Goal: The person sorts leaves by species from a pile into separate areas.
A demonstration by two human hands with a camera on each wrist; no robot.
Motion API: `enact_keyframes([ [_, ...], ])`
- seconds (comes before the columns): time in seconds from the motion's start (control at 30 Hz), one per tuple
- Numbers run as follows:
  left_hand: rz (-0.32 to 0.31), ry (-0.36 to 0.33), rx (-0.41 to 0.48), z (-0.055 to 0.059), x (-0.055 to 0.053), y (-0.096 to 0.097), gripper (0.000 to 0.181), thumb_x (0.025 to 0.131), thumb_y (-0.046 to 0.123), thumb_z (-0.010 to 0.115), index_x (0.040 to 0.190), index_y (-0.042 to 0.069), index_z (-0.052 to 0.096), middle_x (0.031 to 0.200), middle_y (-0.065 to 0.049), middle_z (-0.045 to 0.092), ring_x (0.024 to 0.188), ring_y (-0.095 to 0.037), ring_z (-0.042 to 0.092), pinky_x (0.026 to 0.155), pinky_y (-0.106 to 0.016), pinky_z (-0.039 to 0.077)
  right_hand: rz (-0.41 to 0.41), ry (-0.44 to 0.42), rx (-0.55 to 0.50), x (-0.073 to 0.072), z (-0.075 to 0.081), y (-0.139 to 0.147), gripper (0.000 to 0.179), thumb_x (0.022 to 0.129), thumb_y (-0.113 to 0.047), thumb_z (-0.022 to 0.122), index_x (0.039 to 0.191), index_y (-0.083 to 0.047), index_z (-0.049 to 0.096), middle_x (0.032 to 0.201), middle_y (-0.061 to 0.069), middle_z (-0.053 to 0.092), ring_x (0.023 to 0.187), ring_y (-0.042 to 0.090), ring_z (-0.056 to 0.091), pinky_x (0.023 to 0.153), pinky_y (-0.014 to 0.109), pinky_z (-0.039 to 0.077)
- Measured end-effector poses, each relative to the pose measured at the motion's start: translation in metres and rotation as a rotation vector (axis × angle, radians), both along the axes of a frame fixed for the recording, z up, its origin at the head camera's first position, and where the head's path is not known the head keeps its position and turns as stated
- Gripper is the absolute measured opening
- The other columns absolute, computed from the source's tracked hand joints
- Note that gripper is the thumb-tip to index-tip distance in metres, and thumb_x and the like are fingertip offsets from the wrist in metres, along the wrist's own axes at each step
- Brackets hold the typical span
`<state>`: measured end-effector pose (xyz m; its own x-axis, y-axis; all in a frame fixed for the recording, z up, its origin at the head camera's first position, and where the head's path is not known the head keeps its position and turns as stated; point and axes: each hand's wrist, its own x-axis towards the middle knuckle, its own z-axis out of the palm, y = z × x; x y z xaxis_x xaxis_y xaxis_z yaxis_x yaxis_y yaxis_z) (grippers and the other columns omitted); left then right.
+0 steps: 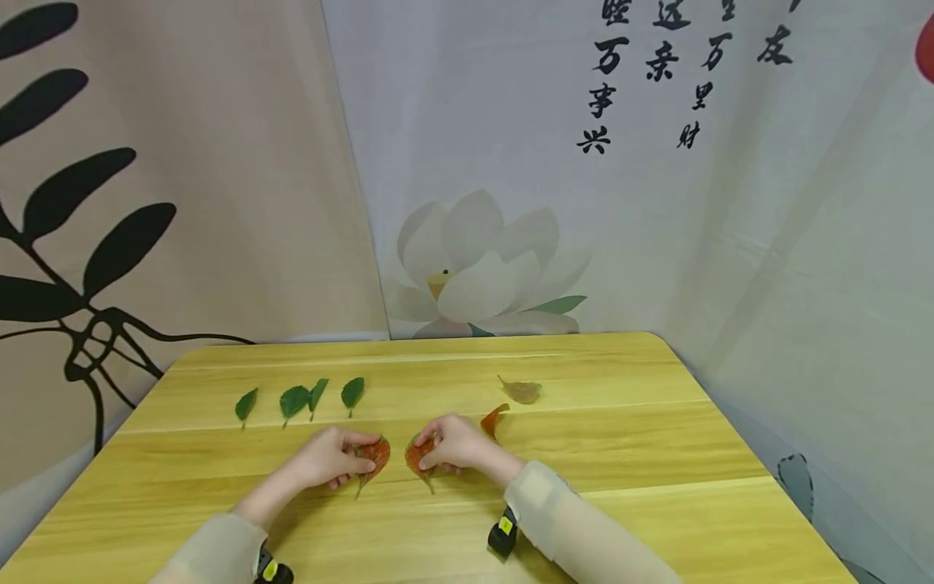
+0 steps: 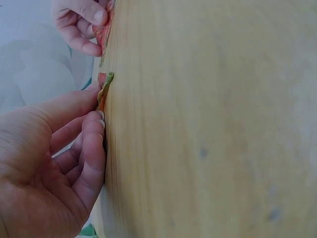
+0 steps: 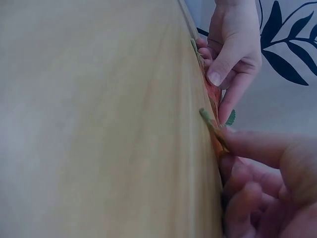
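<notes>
My left hand (image 1: 331, 459) pinches a red leaf (image 1: 375, 456) between thumb and fingers, its stem pointing down toward me. Facing it across a small gap, a second red leaf (image 1: 417, 460) is pinched by my right hand (image 1: 456, 444). Both leaves are held low over the wooden table, side by side near its middle. From the left wrist, the leaf (image 2: 103, 94) in my left hand shows nearly edge-on, with the other hand's leaf (image 2: 102, 37) beyond it. In the right wrist view the right hand's leaf (image 3: 215, 131) is partly covered by fingers.
Several green leaves, one of them an oval leaf (image 1: 353, 393), lie in a row at the back left of the wooden table (image 1: 627, 503). An orange-red leaf (image 1: 494, 421) and a brownish-green leaf (image 1: 522, 392) lie behind the right hand. A printed curtain (image 1: 467, 162) hangs behind.
</notes>
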<state>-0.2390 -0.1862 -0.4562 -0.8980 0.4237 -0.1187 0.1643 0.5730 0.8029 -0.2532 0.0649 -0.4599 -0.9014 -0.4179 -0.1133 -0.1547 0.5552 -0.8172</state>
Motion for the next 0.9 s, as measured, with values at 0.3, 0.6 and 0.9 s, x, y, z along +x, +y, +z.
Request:
enact_keyframes([
  [0.3,0.014,-0.012,0.002,-0.0014,-0.001,0.0002,0.051,0.085,0.019,0.076,0.129,-0.001,0.061,0.058,-0.005,0.056,0.046,-0.013,0.051,0.041,-0.03,0.047,0.057,0.136,0.149,-0.0036,0.0004,-0.0033,0.025,0.071,-0.019,0.087,0.09,-0.018,0.072,0.061,-0.004,0.053,0.054,0.009,0.043,0.054,0.024,0.038],
  [0.6,0.03,-0.007,-0.02,-0.0006,-0.0007,0.0017,0.051,0.084,0.02,0.077,0.13,0.001,0.061,0.058,-0.005,0.056,0.045,-0.014,0.052,0.041,-0.03,0.047,0.072,0.173,0.215,-0.0038,-0.0002,-0.0067,0.026,0.072,-0.027,0.086,0.091,-0.022,0.07,0.059,-0.006,0.047,0.053,0.008,0.038,0.053,0.023,0.035],
  [0.9,0.029,-0.014,-0.016,-0.0008,-0.0018,0.0017,0.05,0.084,0.019,0.077,0.129,0.002,0.061,0.058,-0.005,0.055,0.045,-0.013,0.052,0.041,-0.029,0.048,0.078,0.173,0.21,-0.0041,-0.0002,-0.007,0.025,0.075,-0.031,0.084,0.094,-0.022,0.07,0.071,-0.01,0.057,0.061,0.008,0.045,0.06,0.025,0.04],
])
